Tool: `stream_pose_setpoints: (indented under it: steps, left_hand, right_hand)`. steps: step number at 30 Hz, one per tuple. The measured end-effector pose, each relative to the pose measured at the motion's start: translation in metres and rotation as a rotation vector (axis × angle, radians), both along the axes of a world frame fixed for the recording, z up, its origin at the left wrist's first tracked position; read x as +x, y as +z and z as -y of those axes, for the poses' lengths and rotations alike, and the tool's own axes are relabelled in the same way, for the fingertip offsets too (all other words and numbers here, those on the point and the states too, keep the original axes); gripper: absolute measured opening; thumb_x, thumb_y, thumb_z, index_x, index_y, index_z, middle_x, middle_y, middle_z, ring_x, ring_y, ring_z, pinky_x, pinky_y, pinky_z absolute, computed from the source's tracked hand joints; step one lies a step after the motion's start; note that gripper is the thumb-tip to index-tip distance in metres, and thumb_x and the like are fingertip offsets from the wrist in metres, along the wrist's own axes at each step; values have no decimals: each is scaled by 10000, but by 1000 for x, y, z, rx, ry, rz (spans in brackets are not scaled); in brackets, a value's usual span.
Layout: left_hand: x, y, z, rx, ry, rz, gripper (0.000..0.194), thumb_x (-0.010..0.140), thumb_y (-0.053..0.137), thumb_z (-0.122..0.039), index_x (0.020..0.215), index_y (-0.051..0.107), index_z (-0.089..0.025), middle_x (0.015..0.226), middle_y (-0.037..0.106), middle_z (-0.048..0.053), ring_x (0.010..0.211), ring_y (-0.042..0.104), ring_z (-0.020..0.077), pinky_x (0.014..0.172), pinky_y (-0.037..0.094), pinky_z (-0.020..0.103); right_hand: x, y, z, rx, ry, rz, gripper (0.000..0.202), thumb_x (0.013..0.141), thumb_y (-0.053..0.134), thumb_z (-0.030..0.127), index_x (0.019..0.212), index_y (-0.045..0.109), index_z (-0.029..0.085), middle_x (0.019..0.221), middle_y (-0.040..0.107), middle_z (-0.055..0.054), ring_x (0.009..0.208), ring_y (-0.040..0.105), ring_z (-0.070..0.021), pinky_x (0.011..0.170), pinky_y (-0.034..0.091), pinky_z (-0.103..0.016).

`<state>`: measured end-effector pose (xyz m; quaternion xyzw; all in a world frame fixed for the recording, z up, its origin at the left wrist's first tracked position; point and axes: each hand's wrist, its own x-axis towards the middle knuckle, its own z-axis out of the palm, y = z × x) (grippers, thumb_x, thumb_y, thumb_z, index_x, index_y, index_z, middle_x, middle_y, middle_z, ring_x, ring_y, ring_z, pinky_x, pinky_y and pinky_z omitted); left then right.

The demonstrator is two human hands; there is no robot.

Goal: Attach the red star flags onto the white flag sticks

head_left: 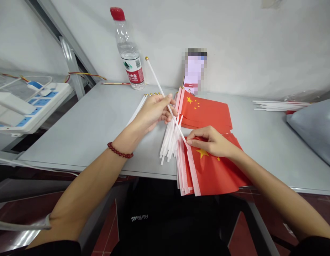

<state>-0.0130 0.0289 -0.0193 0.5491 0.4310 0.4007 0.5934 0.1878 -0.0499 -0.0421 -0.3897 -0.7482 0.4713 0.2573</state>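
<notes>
My left hand pinches a thin white stick with a gold tip that slants up and to the left. The stick's lower end enters the white sleeve edge of the top red flag on a stack at the table's front edge. My right hand rests on that flag and pinches its sleeve at the stick's end. Between my hands lies a bundle of loose white sticks. A second pile of red flags with sticks sits behind it.
A water bottle with a red cap stands at the back by the wall. More white sticks lie at the right rear beside a grey plastic bag. A power strip sits on the left. The grey table ends at my knees.
</notes>
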Motion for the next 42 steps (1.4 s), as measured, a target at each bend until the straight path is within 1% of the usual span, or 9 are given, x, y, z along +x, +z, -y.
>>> stream_pose_setpoints:
  steps: [6,8,14,18,23,28,33,36,42]
  left_hand:
    - [0,-3,3,-98,-319,-23,259,892,588,-360,875,622,-104,895,741,149,498,616,95,494,492,230]
    - [1,-3,3,-89,-319,-23,228,862,631,-311,971,613,-111,942,738,145,508,619,96,467,470,222]
    - [-11,2,-14,144,266,101,336,839,603,-175,1164,524,-211,817,725,28,454,553,64,449,435,201]
    - [-18,2,-21,258,376,134,401,817,599,-138,1193,509,-245,756,712,-9,470,557,68,467,441,197]
    - [-3,-6,-8,275,207,78,316,771,657,-164,1081,601,-139,780,729,57,474,559,71,467,453,210]
    - [10,-9,9,275,-179,-29,401,791,642,-192,1189,637,-145,974,731,109,574,632,109,455,466,222]
    - [6,-1,17,222,-463,-137,374,833,612,-209,1195,671,-137,634,698,35,481,599,105,459,477,225]
    - [5,3,20,172,-534,-157,403,848,613,-234,1230,650,-112,601,693,41,489,632,122,494,507,236]
    - [5,6,23,-2,-599,-143,645,863,615,-257,1442,398,-72,844,752,135,516,666,131,452,491,218]
  right_hand:
    - [0,1,0,-41,-62,-24,263,900,554,341,738,594,137,584,447,38,498,362,-69,473,310,-224]
    - [0,2,0,-84,-39,-33,265,898,558,342,726,581,142,593,448,37,500,367,-69,474,311,-224]
    - [5,4,-2,-164,154,-24,210,884,559,230,693,569,145,612,432,41,534,354,-66,510,293,-231]
    - [6,3,-3,-158,195,-31,190,873,565,204,691,577,147,628,456,37,555,363,-68,534,298,-239]
    - [5,2,-3,-150,65,-61,248,897,557,294,695,577,152,614,441,35,541,358,-75,530,297,-249]
    - [4,1,-5,-77,-117,-110,256,879,585,354,717,590,156,642,458,25,576,376,-90,557,298,-258]
    - [6,1,-7,33,-301,-163,286,881,582,404,724,587,165,638,439,27,580,349,-95,555,293,-256]
    - [6,1,-8,58,-370,-203,283,869,598,408,722,586,166,629,438,28,582,357,-95,557,307,-250]
    - [10,0,-14,50,-624,-319,270,809,657,433,728,614,179,651,524,16,580,456,-105,545,368,-241]
